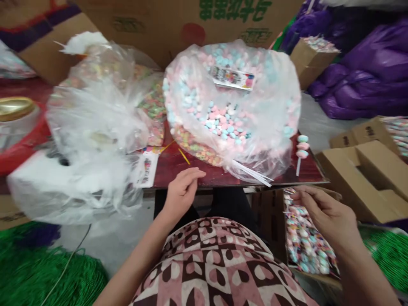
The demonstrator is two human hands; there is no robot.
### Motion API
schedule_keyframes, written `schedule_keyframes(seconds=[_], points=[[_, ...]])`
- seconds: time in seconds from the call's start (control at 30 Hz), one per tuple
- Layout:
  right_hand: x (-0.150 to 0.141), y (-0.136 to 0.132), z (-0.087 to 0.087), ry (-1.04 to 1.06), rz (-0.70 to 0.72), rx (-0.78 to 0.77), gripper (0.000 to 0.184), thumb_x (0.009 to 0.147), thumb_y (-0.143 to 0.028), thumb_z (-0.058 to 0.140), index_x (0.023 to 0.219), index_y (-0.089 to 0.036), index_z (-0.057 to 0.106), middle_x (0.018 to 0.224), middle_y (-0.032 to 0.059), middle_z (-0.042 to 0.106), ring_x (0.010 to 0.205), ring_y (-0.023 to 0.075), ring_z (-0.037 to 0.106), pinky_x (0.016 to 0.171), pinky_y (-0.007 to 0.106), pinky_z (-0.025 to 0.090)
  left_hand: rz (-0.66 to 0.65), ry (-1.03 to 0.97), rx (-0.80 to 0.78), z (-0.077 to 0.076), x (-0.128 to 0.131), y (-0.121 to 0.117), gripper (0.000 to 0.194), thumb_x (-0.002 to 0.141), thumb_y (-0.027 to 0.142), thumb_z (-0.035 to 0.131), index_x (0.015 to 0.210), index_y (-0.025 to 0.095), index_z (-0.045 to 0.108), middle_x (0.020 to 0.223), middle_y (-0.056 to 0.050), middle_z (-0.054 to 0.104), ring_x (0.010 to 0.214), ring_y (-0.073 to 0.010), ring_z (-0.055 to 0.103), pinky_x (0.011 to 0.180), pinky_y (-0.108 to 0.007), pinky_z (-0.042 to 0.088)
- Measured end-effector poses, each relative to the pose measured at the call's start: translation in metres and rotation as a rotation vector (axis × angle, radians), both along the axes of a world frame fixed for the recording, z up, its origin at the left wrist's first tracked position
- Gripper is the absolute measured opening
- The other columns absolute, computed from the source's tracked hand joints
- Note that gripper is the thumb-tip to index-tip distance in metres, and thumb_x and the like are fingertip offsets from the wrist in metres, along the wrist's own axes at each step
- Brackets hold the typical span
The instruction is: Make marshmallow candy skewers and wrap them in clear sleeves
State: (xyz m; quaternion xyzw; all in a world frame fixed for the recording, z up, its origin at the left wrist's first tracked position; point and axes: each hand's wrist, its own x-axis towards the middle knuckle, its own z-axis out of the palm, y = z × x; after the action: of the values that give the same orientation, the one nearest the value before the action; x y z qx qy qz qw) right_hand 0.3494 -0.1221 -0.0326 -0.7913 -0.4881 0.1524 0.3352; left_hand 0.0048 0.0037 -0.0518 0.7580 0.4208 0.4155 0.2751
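My left hand [183, 189] is at the table's front edge, its fingers loosely curled together and nothing visible in them. My right hand [331, 214] reaches over a cardboard box of wrapped marshmallow skewers [304, 238], fingertips pinched together near its back edge. Whatever lies between those fingertips is too small to make out. On the table sits a large clear bag [267, 102] full of pink, blue and white marshmallows, with white sticks [251, 172] at its front. One marshmallow skewer [302, 148] lies at the table's right edge. A printed packet [233, 77] rests on the bag.
Crumpled clear plastic bags [95, 110] cover the left side, beside a gold-lidded jar [16, 109]. An open carton [366, 170] and purple sacks [372, 72] stand at right. Green netting-like strands [57, 276] lie on the floor at left. A large carton [153, 25] backs the table.
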Motion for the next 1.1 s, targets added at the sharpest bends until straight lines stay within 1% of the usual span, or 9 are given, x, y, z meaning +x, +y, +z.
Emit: schedule_keyframes(seconds=[0.07,0.17,0.33,0.5,0.67,0.83,0.93,1.03,1.1], points=[[-0.024,0.017,0.006,0.038,0.107,0.075,0.033,0.085,-0.049,0.058,0.098,-0.023,0.072,0.08,0.0087,0.076,0.073,0.0255,0.073,0.073,0.038,0.061,0.053,0.04,0.001,0.0,-0.004,0.0,0.026,0.093,0.016,0.047,0.104,0.022,0.07,0.108,-0.006,0.074,0.108,-0.017,0.066,0.098,-0.033,0.051],[-0.057,0.04,0.006,0.091,0.285,0.113,0.028,0.088,-0.046,0.058,0.098,-0.024,0.071,0.078,0.0056,0.076,0.069,0.0231,0.074,0.069,0.036,0.062,0.177,0.156,0.016,0.002,-0.022,0.01,0.027,0.093,0.017,0.046,0.107,0.022,0.069,0.105,-0.006,0.074,0.101,-0.0169,0.067,0.093,-0.032,0.052],[-0.102,0.065,-0.003,0.136,0.612,0.194,0.018,0.091,-0.033,0.057,0.099,-0.024,0.07,0.076,0.0014,0.077,0.064,0.0164,0.074,0.067,0.027,0.062,0.505,0.61,0.032,0.004,-0.071,0.045,0.029,0.095,0.024,0.045,0.107,0.015,0.07,0.105,-0.013,0.072,0.103,-0.0266,0.064,0.096,-0.042,0.046],[-0.123,0.073,-0.011,0.147,0.716,0.263,0.016,0.091,-0.024,0.057,0.102,-0.024,0.069,0.078,-0.0007,0.077,0.065,0.0122,0.074,0.067,0.019,0.061,0.654,0.857,-0.067,-0.002,-0.1,0.073,0.034,0.094,0.035,0.049,0.112,0.014,0.068,0.113,-0.016,0.067,0.109,-0.0331,0.057,0.093,-0.045,0.043],[-0.13,0.073,-0.018,0.2,0.725,0.221,0.016,0.091,-0.023,0.056,0.101,-0.022,0.069,0.077,0.0002,0.077,0.064,0.0129,0.074,0.065,0.019,0.061,0.705,0.874,-0.11,-0.009,-0.101,0.083,0.026,0.093,0.034,0.05,0.102,0.017,0.068,0.109,-0.015,0.066,0.105,-0.0316,0.057,0.089,-0.044,0.043],[-0.133,0.074,-0.022,0.247,0.716,0.184,0.016,0.091,-0.026,0.057,0.1,-0.022,0.07,0.077,0.0007,0.077,0.064,0.0141,0.074,0.065,0.022,0.061,0.721,0.828,-0.056,-0.013,-0.104,0.09,0.023,0.094,0.021,0.044,0.094,0.014,0.066,0.101,-0.017,0.066,0.1,-0.0323,0.058,0.086,-0.046,0.042],[-0.137,0.076,-0.021,0.296,0.712,0.153,0.018,0.092,-0.03,0.057,0.099,-0.022,0.07,0.076,0.0013,0.077,0.064,0.0145,0.073,0.065,0.023,0.06,0.696,0.804,-0.03,-0.01,-0.106,0.087,0.02,0.093,0.021,0.047,0.088,0.016,0.066,0.099,-0.016,0.067,0.098,-0.0322,0.059,0.084,-0.046,0.043],[-0.145,0.083,-0.015,0.422,0.655,0.072,0.022,0.09,-0.039,0.06,0.096,-0.021,0.072,0.074,0.0027,0.075,0.063,0.015,0.071,0.066,0.025,0.06,0.608,0.734,0.054,-0.002,-0.095,0.071,0.018,0.094,0.026,0.05,0.086,0.019,0.064,0.098,-0.011,0.068,0.099,-0.0274,0.06,0.088,-0.043,0.044],[-0.153,0.092,-0.01,0.58,0.577,-0.015,0.031,0.088,-0.048,0.061,0.094,-0.02,0.073,0.075,0.0048,0.075,0.063,0.0155,0.07,0.063,0.026,0.058,0.426,0.562,0.241,0.004,-0.078,0.056,0.02,0.096,0.027,0.048,0.087,0.02,0.064,0.099,-0.009,0.069,0.1,-0.0226,0.061,0.092,-0.039,0.046]])
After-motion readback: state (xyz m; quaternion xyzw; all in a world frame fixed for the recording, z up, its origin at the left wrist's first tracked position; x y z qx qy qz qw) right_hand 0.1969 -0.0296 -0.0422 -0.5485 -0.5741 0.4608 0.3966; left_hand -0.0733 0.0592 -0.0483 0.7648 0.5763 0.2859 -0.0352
